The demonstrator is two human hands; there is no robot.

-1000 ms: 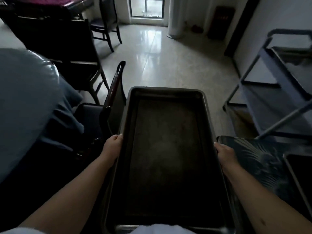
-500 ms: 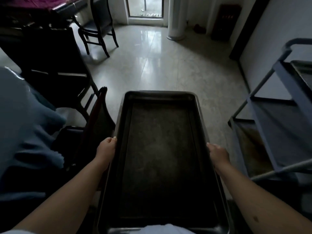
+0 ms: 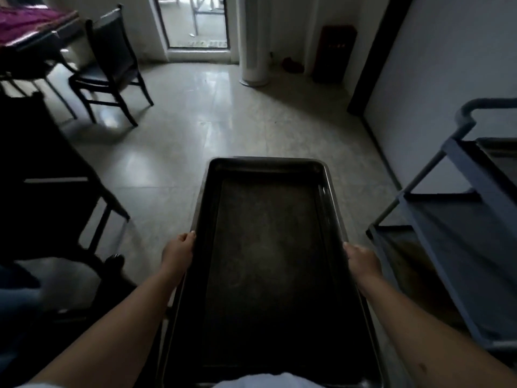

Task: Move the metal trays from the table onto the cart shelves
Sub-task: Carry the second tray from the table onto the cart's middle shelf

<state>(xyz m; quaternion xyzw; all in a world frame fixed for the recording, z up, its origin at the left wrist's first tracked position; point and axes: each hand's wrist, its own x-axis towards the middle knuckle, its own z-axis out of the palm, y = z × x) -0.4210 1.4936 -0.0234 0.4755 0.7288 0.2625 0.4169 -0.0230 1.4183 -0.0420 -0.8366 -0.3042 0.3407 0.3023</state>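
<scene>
A dark chair (image 3: 112,71) stands on the pale tiled floor (image 3: 223,121) at the far left, beside a tabletop (image 3: 36,32) under a magenta cloth; another dark chair frame (image 3: 50,175) sits nearer on the left. Far ahead are a white column (image 3: 253,40), a glass door (image 3: 193,21) and a reddish cabinet (image 3: 334,51). The grey cart (image 3: 481,219) stands at the right, just beside the right forearm, its shelves stacked one above another; the top shelf seems to carry a dark tray (image 3: 500,155), though only a corner shows, and the middle shelf shows bare grey. Open floor lies ahead of the carried tray.

The metal tray (image 3: 268,261) is held level in the air in front of the body, holding nothing visible. Its long axis runs straight away from the person, the far short end pointing toward the door. The left hand (image 3: 179,250) grips the left long rim, fingers curled under and thumb on top; the right hand (image 3: 362,260) grips the right long rim the same way
</scene>
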